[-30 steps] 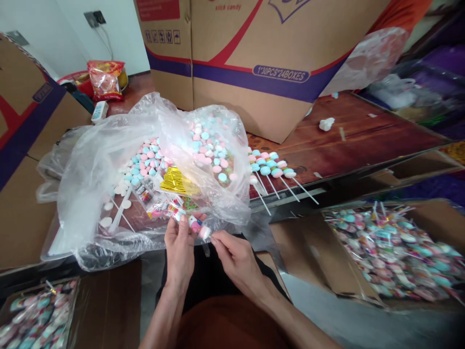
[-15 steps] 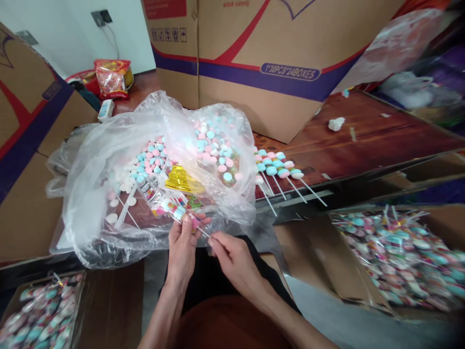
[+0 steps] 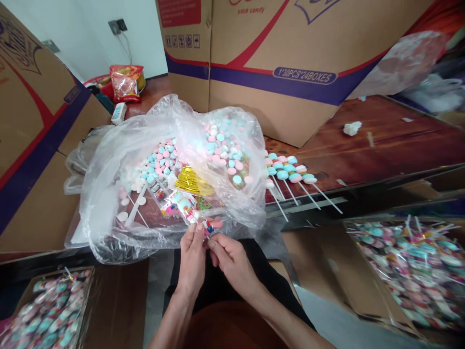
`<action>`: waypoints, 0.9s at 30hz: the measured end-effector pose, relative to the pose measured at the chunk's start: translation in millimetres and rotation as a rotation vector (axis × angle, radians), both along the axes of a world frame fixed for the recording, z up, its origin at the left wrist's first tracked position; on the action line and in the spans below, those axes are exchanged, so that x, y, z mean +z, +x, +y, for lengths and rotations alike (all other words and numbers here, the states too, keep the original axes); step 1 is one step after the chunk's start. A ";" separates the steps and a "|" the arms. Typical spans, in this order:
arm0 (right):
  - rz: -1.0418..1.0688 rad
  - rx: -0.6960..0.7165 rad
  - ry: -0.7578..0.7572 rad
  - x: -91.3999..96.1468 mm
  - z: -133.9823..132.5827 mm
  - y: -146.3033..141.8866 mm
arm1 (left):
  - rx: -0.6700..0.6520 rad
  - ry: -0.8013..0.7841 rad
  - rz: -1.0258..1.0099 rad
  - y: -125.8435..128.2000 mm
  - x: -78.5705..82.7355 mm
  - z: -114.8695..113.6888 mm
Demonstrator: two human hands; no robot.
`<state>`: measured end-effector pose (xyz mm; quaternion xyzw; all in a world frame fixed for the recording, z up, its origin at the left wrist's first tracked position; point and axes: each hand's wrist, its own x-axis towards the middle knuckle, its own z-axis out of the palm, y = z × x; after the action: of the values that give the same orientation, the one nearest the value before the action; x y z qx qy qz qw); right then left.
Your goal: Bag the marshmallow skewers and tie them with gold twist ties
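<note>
My left hand (image 3: 193, 249) is closed around the lower part of a marshmallow lollipop (image 3: 186, 205) in a clear printed wrapper. Its wrapped top points away from me, over the table edge. My right hand (image 3: 229, 257) pinches the gathered bottom of the wrapper, close against the left fingers; the stick there is mostly hidden. Just beyond the hands lie a bundle of gold twist ties (image 3: 189, 181) and printed clear wrappers (image 3: 162, 193). Loose pink, blue and white marshmallows (image 3: 160, 160) are heaped behind them inside a large clear plastic bag (image 3: 105, 194).
Unwrapped marshmallow lollipops (image 3: 289, 169) lie in a row at right, sticks over the table edge. Open boxes of wrapped lollipops stand low at right (image 3: 366, 281) and left (image 3: 85, 300). A large carton (image 3: 254, 92) rises behind the bag, another carton (image 3: 32, 145) at left.
My right hand has drawn up against the left, and the length of stick between them no longer shows. The whole scene has shifted rightward as the head camera turned.
</note>
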<state>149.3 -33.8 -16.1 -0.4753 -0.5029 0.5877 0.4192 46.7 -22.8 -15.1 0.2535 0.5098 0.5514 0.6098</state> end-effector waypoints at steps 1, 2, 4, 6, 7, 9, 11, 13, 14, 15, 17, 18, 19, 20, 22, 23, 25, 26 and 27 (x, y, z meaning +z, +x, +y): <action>0.057 -0.003 -0.049 -1.0 1.3 -3.7 | 0.000 -0.012 -0.013 -0.4 0.6 -0.8; 0.123 -0.016 -0.109 -1.3 2.9 -7.9 | -0.005 -0.017 -0.015 -0.9 1.0 -1.6; 0.275 -0.065 -0.254 0.6 7.1 -17.3 | -0.015 0.016 0.002 -4.1 2.2 -3.3; 0.428 -0.109 -0.390 5.5 11.8 -25.6 | -0.028 0.088 -0.011 -11.5 4.2 -4.6; 0.491 -0.104 -0.447 8.6 14.1 -28.5 | -0.040 0.121 -0.045 -16.7 5.7 -5.1; 0.538 0.004 -0.496 15.3 19.2 -30.6 | -0.061 0.157 -0.142 -29.1 9.2 -5.3; 0.415 0.220 -0.410 22.5 27.0 -28.6 | -0.037 0.171 -0.225 -41.2 12.4 -4.0; 0.091 0.392 -0.159 30.6 40.4 -25.5 | 0.057 0.204 -0.253 -50.5 14.4 -1.0; -0.117 0.409 0.006 35.0 49.8 -24.8 | 0.118 0.228 -0.248 -53.8 14.9 0.8; -0.332 0.376 0.166 39.6 60.9 -25.2 | 0.179 0.246 -0.232 -56.2 14.9 2.7; -0.721 0.220 0.387 48.1 86.8 -29.8 | 0.265 0.245 -0.184 -58.2 14.1 5.6; -0.883 0.154 0.426 51.4 100.4 -33.6 | 0.286 0.221 -0.158 -58.1 13.4 6.3; -1.020 0.119 0.426 53.8 113.5 -37.8 | 0.295 0.190 -0.134 -57.3 12.6 6.6; -1.128 0.109 0.406 55.1 125.5 -42.0 | 0.291 0.160 -0.111 -56.1 11.8 6.5; -1.254 0.137 0.356 54.2 144.3 -48.4 | 0.275 0.129 -0.072 -53.5 10.6 5.8; -1.279 0.158 0.338 52.4 150.6 -50.2 | 0.270 0.130 -0.065 -52.6 10.2 5.6; -1.291 0.171 0.323 47.6 157.3 -50.9 | 0.265 0.144 -0.086 -52.3 9.2 6.2; -1.298 0.170 0.318 45.3 158.4 -50.2 | 0.263 0.150 -0.106 -53.0 8.7 7.0; -1.303 0.165 0.314 43.4 158.4 -48.9 | 0.262 0.152 -0.126 -53.9 8.0 8.1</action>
<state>100.4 124.6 27.3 -0.6261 -0.7672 0.1311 0.0480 -7.2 -14.7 -7.1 0.1955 0.4559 0.6779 0.5426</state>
